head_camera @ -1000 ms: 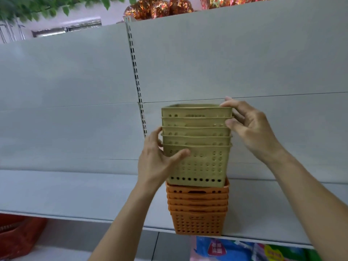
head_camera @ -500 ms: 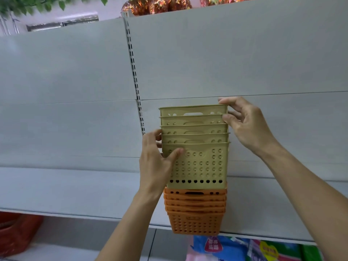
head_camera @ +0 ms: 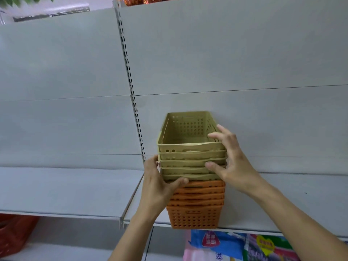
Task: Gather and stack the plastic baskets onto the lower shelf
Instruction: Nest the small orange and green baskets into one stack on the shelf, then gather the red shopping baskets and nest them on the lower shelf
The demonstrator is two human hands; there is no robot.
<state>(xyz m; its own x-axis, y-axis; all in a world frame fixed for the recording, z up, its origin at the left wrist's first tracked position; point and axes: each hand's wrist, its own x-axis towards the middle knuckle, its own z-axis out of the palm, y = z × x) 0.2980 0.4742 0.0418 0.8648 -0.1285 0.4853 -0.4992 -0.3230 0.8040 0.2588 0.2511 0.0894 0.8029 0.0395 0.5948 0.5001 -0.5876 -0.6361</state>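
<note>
Your left hand [head_camera: 157, 182] grips the left side of the beige basket stack [head_camera: 191, 147], thumb hooked under the lowest beige rim at the front, fingers wrapped behind. Your right hand [head_camera: 230, 162] sits at the stack's right front corner: thumb pressed against a middle rim, index finger reaching over the top edge, remaining fingers spread and lifted. The two hands are apart, one on each side of the stack. The beige baskets are nested, five rims showing, and sit inside the orange basket stack [head_camera: 195, 206]. The orange stack stands on the grey shelf [head_camera: 66, 193], its front overhanging the shelf's edge, just right of the slotted upright [head_camera: 130, 76]. Below the shelf lie colourful packaged goods [head_camera: 235, 245] at right and a red basket [head_camera: 15, 234] at far left
</note>
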